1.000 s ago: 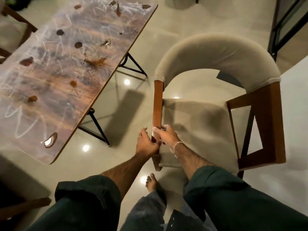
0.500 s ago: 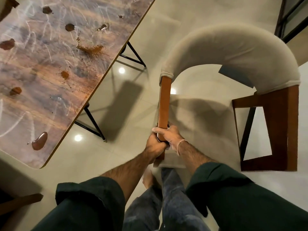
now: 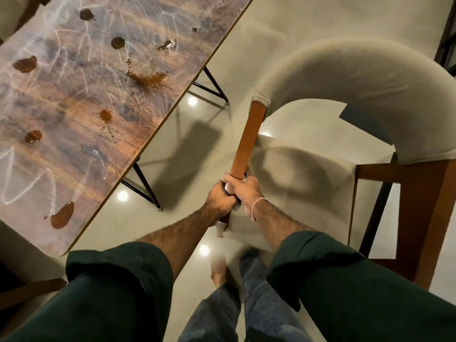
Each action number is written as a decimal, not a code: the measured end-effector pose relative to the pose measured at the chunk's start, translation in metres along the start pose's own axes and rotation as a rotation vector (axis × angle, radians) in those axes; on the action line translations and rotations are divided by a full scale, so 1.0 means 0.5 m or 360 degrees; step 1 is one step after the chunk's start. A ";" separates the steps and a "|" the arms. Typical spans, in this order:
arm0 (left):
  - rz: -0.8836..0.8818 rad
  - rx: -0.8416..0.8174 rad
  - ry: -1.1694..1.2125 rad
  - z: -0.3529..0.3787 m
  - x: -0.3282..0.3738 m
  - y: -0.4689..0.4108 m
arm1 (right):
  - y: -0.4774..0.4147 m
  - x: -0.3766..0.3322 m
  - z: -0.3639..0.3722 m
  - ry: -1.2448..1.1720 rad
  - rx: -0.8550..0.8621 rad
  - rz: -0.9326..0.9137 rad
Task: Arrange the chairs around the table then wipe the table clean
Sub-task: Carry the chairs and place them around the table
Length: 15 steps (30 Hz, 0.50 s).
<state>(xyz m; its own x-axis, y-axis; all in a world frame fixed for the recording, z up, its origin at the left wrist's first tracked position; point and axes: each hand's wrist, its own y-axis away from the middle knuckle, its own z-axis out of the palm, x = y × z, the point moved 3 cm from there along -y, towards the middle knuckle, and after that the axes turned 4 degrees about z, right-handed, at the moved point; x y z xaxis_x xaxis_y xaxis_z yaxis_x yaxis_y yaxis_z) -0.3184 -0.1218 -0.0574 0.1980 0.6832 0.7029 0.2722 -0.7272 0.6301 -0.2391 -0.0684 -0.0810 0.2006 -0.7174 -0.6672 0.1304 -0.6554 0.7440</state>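
Observation:
A chair (image 3: 357, 77) with a curved beige padded back, a beige seat and brown wooden arms stands right of centre. My left hand (image 3: 218, 199) and my right hand (image 3: 244, 190) both grip the near end of its left wooden arm (image 3: 248, 141), side by side. The long wooden table (image 3: 153, 114) runs along the left, on thin black legs. Its top carries brown puddles, brown powder and white scribbles. The chair's left arm is a short gap from the table's long edge.
Part of another chair (image 3: 14, 13) shows at the top left beyond the table, and a wooden chair part (image 3: 29, 292) at the bottom left. A dark frame (image 3: 446, 40) stands at the top right. My bare foot (image 3: 218, 270) is on the glossy floor under the chair's near corner.
Both hands closed fully round the chair's arm. The chair now sits nearer to me and larger in view, and the table has slid leftward in the frame.

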 end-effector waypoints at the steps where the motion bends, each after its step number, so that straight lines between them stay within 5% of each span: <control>1: -0.0004 0.0005 -0.0027 -0.011 0.016 -0.011 | -0.015 -0.010 0.009 -0.0016 0.0014 -0.0004; 15: 0.0068 0.0110 -0.0355 -0.145 0.105 -0.232 | -0.196 -0.154 0.116 -0.0358 0.0043 -0.0077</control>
<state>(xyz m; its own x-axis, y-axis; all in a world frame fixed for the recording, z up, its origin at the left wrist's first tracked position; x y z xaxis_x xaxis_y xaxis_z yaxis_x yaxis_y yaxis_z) -0.4081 -0.0064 -0.0698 0.4115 0.6553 0.6334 0.3213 -0.7547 0.5720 -0.3237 0.0372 -0.1048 -0.0272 -0.7178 -0.6958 0.1081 -0.6941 0.7118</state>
